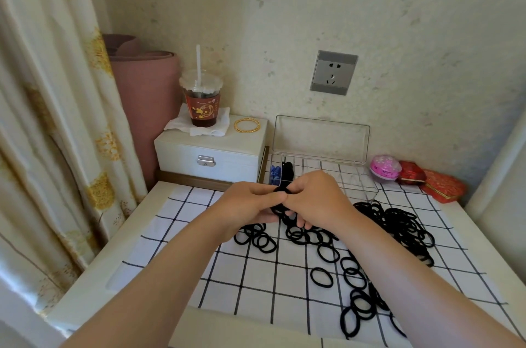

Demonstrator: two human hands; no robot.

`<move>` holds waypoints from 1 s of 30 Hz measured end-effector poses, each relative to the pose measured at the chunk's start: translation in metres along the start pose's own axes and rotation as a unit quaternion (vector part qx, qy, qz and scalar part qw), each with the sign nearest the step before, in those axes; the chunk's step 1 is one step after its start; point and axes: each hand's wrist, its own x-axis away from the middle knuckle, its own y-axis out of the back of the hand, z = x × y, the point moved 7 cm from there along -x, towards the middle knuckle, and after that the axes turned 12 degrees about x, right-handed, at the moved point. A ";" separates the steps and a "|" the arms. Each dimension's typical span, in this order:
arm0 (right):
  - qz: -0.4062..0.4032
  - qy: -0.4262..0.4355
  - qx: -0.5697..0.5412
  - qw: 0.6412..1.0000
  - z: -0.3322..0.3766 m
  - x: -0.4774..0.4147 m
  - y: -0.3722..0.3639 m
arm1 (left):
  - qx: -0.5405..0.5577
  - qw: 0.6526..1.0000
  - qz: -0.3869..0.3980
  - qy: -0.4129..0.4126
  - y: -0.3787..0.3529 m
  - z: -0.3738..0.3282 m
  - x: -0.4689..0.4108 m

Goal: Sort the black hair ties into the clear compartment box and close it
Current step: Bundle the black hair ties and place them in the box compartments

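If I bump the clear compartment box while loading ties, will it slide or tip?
Clear compartment box looks thin-walled and nearly empty, so probably light and easily slid on the checked cloth. Its raised lid may make it back-heavy.

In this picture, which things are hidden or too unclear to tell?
All in the head view:
Number of hair ties in the bundle: left hand and right hand cover it.
Front-left compartments of the clear compartment box: behind the hands.
Blue items in the box: too small to name.
Loose hair ties: some under the right forearm.
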 end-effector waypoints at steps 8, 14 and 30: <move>0.043 -0.008 -0.107 0.993 -0.006 0.000 0.003 | -0.033 0.999 -0.024 -0.020 0.009 -0.003 -0.005; 0.098 -0.039 -0.238 0.965 -0.014 0.002 0.000 | -0.043 0.998 -0.007 -0.043 0.006 -0.013 -0.002; 0.086 -0.082 -0.335 0.935 -0.029 0.007 -0.001 | -0.081 0.993 -0.044 -0.073 -0.007 -0.022 -0.007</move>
